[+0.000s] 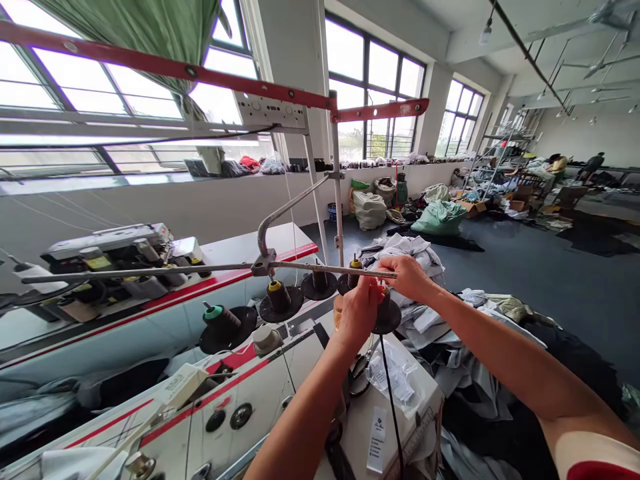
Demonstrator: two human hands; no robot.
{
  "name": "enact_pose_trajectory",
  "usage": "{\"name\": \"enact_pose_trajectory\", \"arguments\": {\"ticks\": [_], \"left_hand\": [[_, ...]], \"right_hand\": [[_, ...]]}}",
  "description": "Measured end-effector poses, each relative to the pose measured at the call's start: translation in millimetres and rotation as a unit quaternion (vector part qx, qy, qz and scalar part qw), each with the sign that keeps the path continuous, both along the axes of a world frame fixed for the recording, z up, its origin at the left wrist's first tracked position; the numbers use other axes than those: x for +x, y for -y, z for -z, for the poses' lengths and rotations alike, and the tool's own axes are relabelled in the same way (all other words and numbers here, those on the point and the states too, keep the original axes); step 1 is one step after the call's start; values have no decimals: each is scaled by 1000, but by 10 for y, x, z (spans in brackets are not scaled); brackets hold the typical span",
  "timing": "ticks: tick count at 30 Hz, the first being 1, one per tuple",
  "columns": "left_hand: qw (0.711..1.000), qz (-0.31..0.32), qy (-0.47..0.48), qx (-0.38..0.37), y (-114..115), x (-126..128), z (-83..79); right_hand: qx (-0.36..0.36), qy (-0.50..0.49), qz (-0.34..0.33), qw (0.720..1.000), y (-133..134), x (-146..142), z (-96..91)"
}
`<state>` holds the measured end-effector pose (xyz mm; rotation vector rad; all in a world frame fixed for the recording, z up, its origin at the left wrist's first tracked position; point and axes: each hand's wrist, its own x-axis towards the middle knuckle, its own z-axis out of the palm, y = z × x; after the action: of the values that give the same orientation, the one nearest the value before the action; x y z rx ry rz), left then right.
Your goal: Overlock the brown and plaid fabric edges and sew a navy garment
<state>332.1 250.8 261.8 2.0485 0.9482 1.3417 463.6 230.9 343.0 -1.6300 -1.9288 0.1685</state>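
Note:
My left hand is raised at the right end of a thin metal thread-guide bar, its fingers pinched together. Close beside it, my right hand has its thumb and fingers closed at the tip of the same bar. Whatever sits between the fingertips is too small or hidden to make out. Just below my hands, a dark thread cone stands on a round black holder, partly covered by my left hand. More dark cones, one with a yellow top and one with a green top, stand to the left.
Under the thread stand is a white sewing machine with red stripes. Scissors, a clear plastic bag and a printed label lie on its table. Grey garments are heaped at right. Another machine stands at left.

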Motion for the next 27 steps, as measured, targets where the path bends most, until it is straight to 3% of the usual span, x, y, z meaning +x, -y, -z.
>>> {"name": "enact_pose_trajectory", "arguments": {"ticks": [2, 4, 6, 8, 12, 15, 20, 23, 27], "left_hand": [[988, -36, -56, 142, -33, -34, 37], [957, -70, -94, 267, -58, -78, 88], [927, -96, -113, 344, -78, -117, 151], [912, -105, -128, 374, -88, -137, 217], [921, -90, -163, 342, -75, -99, 301], [946, -120, -173, 245, -34, -41, 289], [972, -187, -112, 92, 72, -41, 255], [973, -198, -82, 82, 132, -78, 320], [971, -205, -17, 125, 237, -105, 376]], "right_hand": [[-9, 35, 18, 999, -4, -13, -53], [-18, 57, 30, 998, -6, -13, -86], [-24, 68, 43, 996, -4, -6, -109], [-34, 68, 54, 996, 1, -3, -131], [-63, 58, 65, 994, 12, -3, -160], [-59, 90, 79, 991, 10, 14, -150], [-55, 142, 96, 984, 19, 44, -127], [-45, 177, 101, 978, 32, 20, -118], [-39, 207, 121, 970, 31, -15, -93]]}}
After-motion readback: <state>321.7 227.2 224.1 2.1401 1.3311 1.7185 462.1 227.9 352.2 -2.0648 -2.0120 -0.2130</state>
